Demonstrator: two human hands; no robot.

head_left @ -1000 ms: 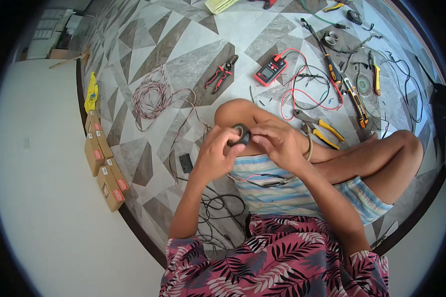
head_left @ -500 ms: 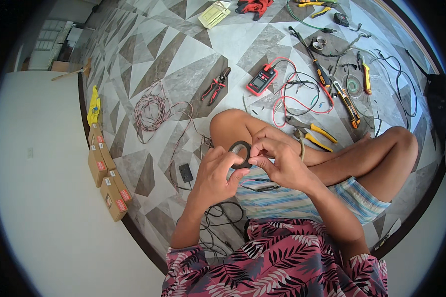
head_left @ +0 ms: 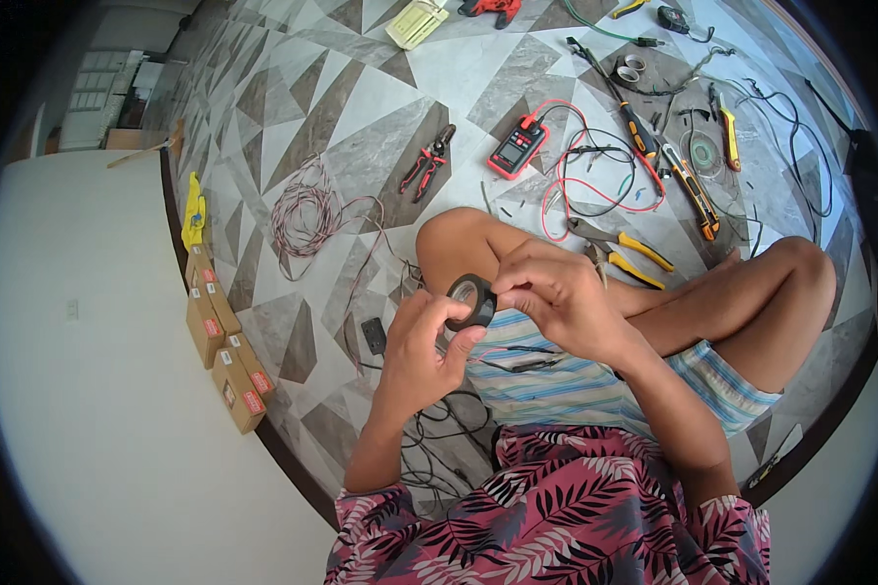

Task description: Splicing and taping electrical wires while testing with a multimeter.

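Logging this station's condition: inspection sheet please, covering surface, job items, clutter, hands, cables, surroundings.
Surface: patterned floor, grey and white.
Job items: black tape roll, held up off the floor.
Clutter: red-cased meter, red-handled pliers and yellow-handled cutters lie loose.
Hands: left hand grips the roll; right hand has fingertips at its edge, grip unclear.
Cables: loosely coiled wire on floor, dark leads across lap.
Surroundings: brown boxes along white wall.

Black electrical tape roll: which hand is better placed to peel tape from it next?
Likely the right hand: it pinches at the outer edge of the black electrical tape roll, which the left hand grips.
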